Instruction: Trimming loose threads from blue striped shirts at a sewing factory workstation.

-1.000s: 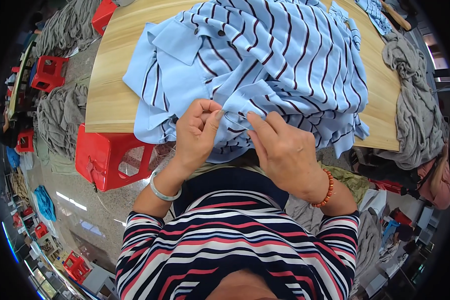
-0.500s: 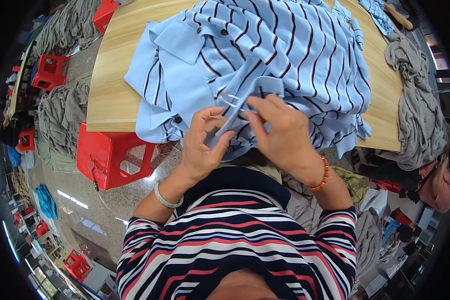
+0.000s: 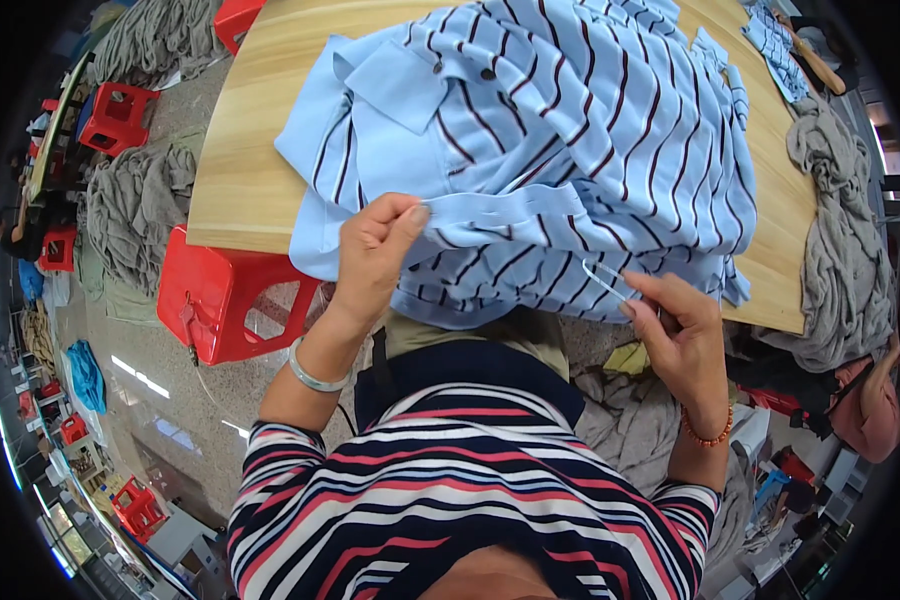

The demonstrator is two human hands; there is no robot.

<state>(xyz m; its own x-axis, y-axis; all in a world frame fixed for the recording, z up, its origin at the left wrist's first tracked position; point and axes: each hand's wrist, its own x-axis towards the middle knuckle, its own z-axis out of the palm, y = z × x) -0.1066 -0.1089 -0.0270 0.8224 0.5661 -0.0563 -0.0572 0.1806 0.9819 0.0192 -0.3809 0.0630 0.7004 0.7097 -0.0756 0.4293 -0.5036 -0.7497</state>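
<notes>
Left hand [image 3: 375, 245] pinched shut on plain light-blue strip of light-blue striped cotton polo shirt [image 3: 560, 130], heaped on pale wooden table [image 3: 245, 170] just ahead. Hands now apart, previously together over hem. Right hand [image 3: 682, 335] closed on small metal thread snips [image 3: 607, 280], tips touching shirt edge. Red plastic stool [image 3: 220, 300] at left.

wooden table [image 3: 250, 180] | on it: striped blue shirt [image 3: 570, 130], grey cloth [image 3: 820, 150]

One striped shirt [image 3: 570, 130], two hands
</notes>
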